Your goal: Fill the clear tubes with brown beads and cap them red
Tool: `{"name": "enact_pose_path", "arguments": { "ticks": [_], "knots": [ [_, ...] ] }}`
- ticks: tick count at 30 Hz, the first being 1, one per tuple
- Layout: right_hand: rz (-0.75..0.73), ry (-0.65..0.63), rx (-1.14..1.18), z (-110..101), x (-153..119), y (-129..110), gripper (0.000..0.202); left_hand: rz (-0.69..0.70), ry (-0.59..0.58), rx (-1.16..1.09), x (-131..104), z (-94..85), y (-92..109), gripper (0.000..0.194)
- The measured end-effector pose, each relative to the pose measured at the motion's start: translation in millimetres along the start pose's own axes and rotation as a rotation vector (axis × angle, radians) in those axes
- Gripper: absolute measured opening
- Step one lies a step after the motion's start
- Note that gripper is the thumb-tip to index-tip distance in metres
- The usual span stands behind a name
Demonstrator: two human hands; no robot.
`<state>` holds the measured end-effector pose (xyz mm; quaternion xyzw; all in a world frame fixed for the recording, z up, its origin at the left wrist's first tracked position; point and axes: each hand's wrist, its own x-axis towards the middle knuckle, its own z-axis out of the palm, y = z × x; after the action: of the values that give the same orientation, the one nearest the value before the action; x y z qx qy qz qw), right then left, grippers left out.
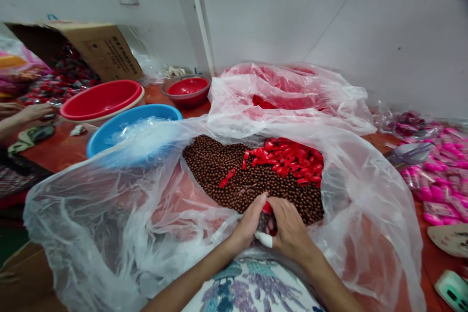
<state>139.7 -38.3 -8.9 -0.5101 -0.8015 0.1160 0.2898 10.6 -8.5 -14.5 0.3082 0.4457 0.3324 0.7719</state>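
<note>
Head view: both hands meet at the near edge of the counter, over the near rim of a heap of small brown beads lying in an opened clear plastic bag. The left hand and the right hand are pressed together around one small capsule-like piece, red at its far end and white at its near end. Each grip is closed about it, fingers curled, so most of the piece is hidden; whether it holds beads inside cannot be told. Its long axis runs roughly away from the person, red tip pointing toward the beads, white tip toward the body. The piece sits between the two hands, touching both, with neither hand clearly nearer.

Directly beyond the hands, on top of the beads toward their far right, lies a pile of loose red caps; a stray red piece lies apart to the left of that pile. A second plastic bag with red contents stands behind. Toward the far left of the counter sit a blue basin, a red basin and a smaller red bowl, with a cardboard box behind them. Another person's hand rests at the left edge. Pink packaged items cover the right edge.
</note>
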Motion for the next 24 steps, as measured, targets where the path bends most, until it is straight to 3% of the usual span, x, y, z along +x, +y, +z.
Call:
{"name": "enact_pose_path", "arguments": {
  "ticks": [4,12,16,18,20,24],
  "knots": [
    [-0.04,-0.01,-0.07,-4,4,0,0.061,-0.014,-0.023,-0.104,-1,3.3,2,0.053],
    [-0.134,-0.069,-0.099,-7,6,3,0.042,-0.173,-0.215,-0.306,-6,3.5,4,0.041],
    [-0.129,-0.091,-0.08,-7,6,0,0.041,-0.191,-0.24,-0.292,-7,3.8,-1,0.041],
    [-0.106,-0.102,-0.057,-11,5,0,0.046,-0.131,-0.211,-0.16,-8,2.2,2,0.043],
    [-0.058,-0.146,-0.035,-19,4,2,0.048,0.021,-0.132,0.1,-8,-4.6,12,0.043],
    [0.012,-0.33,-0.044,-41,-5,14,0.061,0.409,0.19,0.763,-2,-40.1,47,0.032]
  ]
}}
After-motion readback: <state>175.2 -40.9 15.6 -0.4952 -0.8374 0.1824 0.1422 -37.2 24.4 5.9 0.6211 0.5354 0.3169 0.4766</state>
